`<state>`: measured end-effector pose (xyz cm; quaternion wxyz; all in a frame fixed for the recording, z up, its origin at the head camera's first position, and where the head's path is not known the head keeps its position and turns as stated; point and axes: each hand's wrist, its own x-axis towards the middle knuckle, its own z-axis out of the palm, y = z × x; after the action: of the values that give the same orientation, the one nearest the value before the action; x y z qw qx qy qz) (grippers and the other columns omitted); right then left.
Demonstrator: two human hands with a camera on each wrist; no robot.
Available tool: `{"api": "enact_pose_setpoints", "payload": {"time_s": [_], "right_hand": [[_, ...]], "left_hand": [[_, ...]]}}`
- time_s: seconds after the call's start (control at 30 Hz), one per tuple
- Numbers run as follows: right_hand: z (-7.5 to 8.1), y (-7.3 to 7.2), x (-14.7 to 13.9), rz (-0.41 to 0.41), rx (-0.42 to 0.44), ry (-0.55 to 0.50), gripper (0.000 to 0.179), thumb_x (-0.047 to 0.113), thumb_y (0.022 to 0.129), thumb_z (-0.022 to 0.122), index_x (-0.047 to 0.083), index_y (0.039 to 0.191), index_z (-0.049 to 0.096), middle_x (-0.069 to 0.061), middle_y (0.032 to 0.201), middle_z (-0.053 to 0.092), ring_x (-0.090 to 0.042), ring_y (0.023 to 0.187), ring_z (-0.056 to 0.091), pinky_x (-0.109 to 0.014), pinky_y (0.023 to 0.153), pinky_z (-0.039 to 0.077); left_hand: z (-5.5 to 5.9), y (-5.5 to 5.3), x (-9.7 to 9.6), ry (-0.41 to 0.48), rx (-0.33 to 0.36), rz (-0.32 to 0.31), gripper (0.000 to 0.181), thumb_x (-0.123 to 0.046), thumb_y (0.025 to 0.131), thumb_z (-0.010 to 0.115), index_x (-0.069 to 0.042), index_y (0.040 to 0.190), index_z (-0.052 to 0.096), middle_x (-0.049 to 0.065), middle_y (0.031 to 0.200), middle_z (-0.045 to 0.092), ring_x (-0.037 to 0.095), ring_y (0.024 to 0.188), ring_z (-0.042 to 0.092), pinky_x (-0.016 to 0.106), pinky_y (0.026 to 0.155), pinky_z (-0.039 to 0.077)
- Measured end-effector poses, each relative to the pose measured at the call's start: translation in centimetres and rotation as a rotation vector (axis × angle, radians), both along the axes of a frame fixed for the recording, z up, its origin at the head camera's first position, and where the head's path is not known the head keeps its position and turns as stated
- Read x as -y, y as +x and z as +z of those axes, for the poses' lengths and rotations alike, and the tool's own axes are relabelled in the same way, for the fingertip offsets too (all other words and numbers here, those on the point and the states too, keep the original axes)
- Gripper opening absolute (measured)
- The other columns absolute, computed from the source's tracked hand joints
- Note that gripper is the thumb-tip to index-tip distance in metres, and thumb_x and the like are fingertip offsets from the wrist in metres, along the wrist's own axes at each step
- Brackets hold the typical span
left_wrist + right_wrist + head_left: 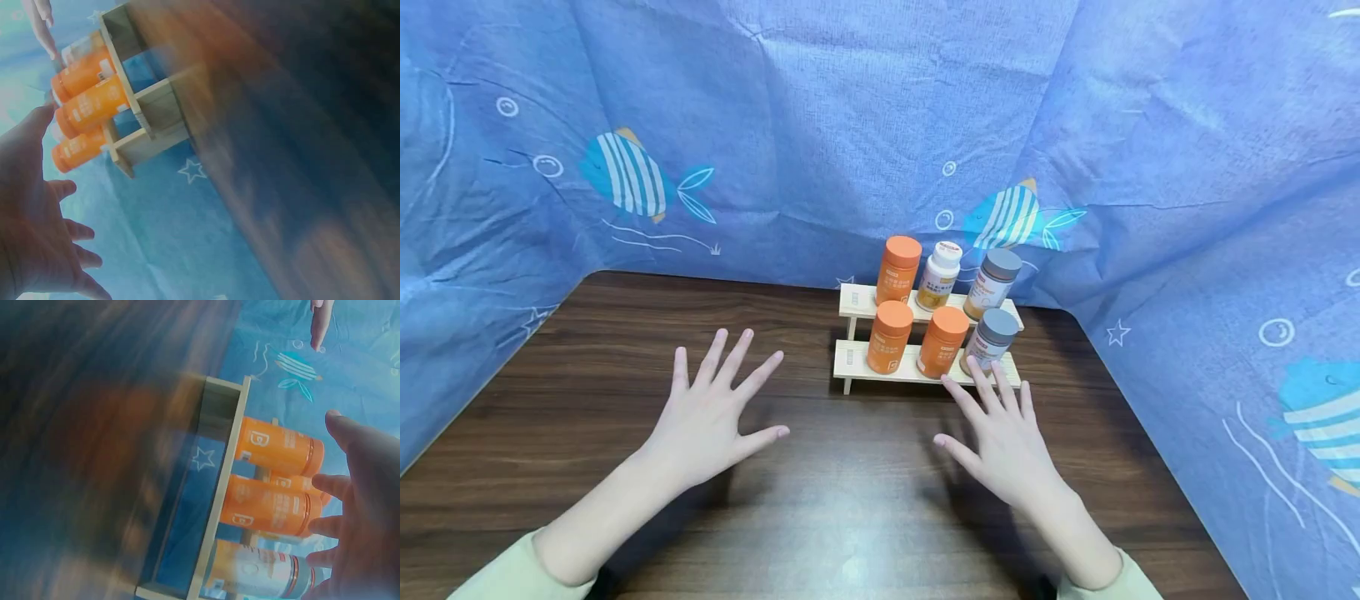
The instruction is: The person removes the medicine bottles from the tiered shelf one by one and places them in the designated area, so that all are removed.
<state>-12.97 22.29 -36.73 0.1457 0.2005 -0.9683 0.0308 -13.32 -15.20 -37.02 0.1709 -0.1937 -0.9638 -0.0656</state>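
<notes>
A two-tier wooden rack [865, 360] stands at the back right of the table with several bottles on it. On the upper tier are an orange bottle [898, 271], a white-capped bottle [939, 277] and a grey-capped bottle [992, 283]. The lower tier carries two orange bottles, one at left [891, 337] and one in the middle [943, 342], plus another grey-capped bottle [987, 343]. My left hand [711, 421], fingers spread, is over the table left of the rack and holds nothing. My right hand [1007, 442] is also spread and unladen, its fingertips overlapping the lower grey-capped bottle in the head view.
The dark wood-grain table [820, 500] reaches back to a blue cloth [835, 125] printed with fish, which hangs behind it and along both sides. The rack's back end lies close to that cloth.
</notes>
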Motion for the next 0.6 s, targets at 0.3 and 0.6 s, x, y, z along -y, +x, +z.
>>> {"api": "enact_pose_setpoints", "payload": {"time_s": [0.3,0.6], "right_hand": [[1.3,-0.6,-1.7,-0.031,-0.019,-0.059,0.072,0.061,0.085,0.055,0.032,0.147,0.032,-0.006,0.158,0.015,-0.033,0.145,0.005,-0.068,0.107,0.009],[2.6,-2.3,-4.2,-0.093,-0.083,-0.136,0.072,0.052,0.087,0.059,0.029,0.148,0.029,-0.008,0.158,0.013,-0.034,0.145,0.002,-0.068,0.107,0.004]], "left_hand": [[1.6,-1.2,-1.1,-0.009,-0.006,-0.018,0.088,-0.076,0.077,0.049,-0.036,0.150,0.019,0.009,0.159,0.008,0.030,0.145,-0.006,0.068,0.107,-0.003],[3.3,-3.8,-2.1,0.016,-0.062,-0.082,0.087,-0.074,0.079,0.050,-0.031,0.150,0.024,0.010,0.159,0.009,0.029,0.145,-0.003,0.066,0.109,0.004]]}}
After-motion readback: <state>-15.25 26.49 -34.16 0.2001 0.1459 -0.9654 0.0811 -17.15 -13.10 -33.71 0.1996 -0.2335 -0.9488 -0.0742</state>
